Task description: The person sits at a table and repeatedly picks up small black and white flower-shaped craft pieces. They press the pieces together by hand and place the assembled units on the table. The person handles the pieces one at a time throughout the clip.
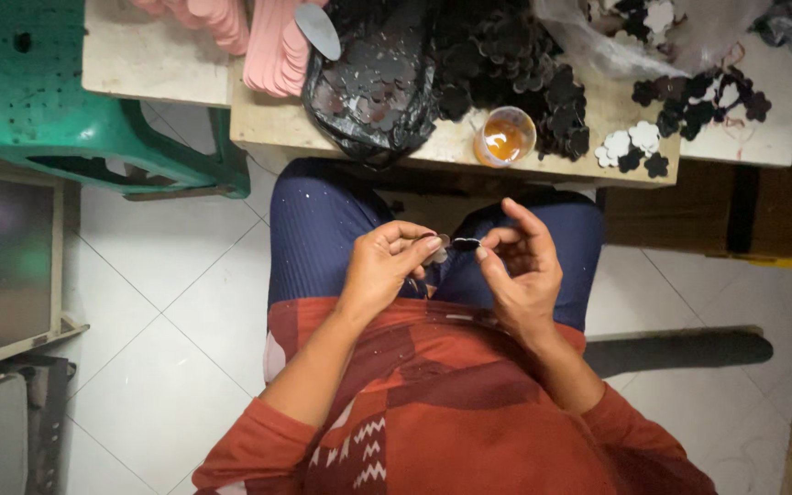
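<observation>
A pale worktop [176, 64] runs across the top of the view, with a green plastic chair [57, 110] beside it on the white tiled floor [167, 302]. On the worktop sits one black plastic bag [368, 82] spilling a large heap of dark flower-shaped cutouts [515, 73], too many and too overlapped to count. To the right lies a looser scatter of the same cutouts [689, 105], mostly black with about three white ones [630, 142] at the near edge. One stack of pink sheets [272, 46] lies at the left, and one small round cup of orange glue [504, 137] stands at the front edge.

Below the worktop, over the lap in blue trousers [323, 229], the left hand [382, 266] pinches a small pale piece [436, 250] between thumb and fingertips. The right hand [515, 270] pinches a small dark piece [466, 244] between thumb and forefinger, the other fingers curled loosely. The two pieces meet between the hands, the dark one lying roughly level, its long axis running left to right. Their exact shape is too small to tell.
</observation>
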`<state>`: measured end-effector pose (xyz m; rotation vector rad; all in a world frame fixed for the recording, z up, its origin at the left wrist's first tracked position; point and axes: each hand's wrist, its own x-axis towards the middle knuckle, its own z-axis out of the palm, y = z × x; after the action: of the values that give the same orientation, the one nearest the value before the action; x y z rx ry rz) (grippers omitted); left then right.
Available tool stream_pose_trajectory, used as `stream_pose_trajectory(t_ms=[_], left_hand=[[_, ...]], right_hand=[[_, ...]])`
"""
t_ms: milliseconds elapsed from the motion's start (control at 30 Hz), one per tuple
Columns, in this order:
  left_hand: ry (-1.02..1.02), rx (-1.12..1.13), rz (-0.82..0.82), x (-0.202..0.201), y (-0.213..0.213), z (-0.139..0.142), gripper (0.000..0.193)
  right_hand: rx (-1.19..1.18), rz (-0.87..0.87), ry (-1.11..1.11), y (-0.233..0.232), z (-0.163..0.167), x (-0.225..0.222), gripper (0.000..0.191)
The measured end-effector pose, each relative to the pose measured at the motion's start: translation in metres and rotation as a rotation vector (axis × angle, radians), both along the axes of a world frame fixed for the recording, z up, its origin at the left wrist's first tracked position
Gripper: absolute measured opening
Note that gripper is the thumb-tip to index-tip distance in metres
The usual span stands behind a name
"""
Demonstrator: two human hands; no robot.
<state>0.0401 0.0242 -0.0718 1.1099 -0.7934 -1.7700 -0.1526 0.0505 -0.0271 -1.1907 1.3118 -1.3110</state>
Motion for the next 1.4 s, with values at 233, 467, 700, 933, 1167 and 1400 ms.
stream_pose_trajectory(t_ms=[233, 467, 700, 933, 1167, 1400], left_hand=[[-0.273, -0.316, 0.108, -0.009, 0.023, -0.005, 0.019], [-0.031, -0.003, 0.04, -0.012, 0.034, 0.004, 0.02], [0.011, 0.143, 0.039, -0.022, 0.038, 0.009, 0.027], [-0.004, 0.154, -0.071, -0.031, 0.041, 0.007, 0.036], [0.038, 0.205, -0.142, -0.038, 0.036, 0.004, 0.037], [-0.032, 0.246, -0.159, -0.042, 0.032, 0.01, 0.058]], right_hand=[[0.07, 0.032, -0.037, 0.012, 0.012, -0.006, 0.062], [0.2, 0.085, -0.2, 0.013, 0.019, -0.012, 0.062], [0.3, 0.133, -0.19, 0.014, 0.022, -0.026, 0.062], [0.357, 0.205, -0.162, 0.006, 0.013, -0.046, 0.067], [0.393, 0.299, -0.075, -0.001, 0.008, -0.054, 0.067], [0.448, 0.31, -0.003, -0.003, 0.011, -0.056, 0.069]])
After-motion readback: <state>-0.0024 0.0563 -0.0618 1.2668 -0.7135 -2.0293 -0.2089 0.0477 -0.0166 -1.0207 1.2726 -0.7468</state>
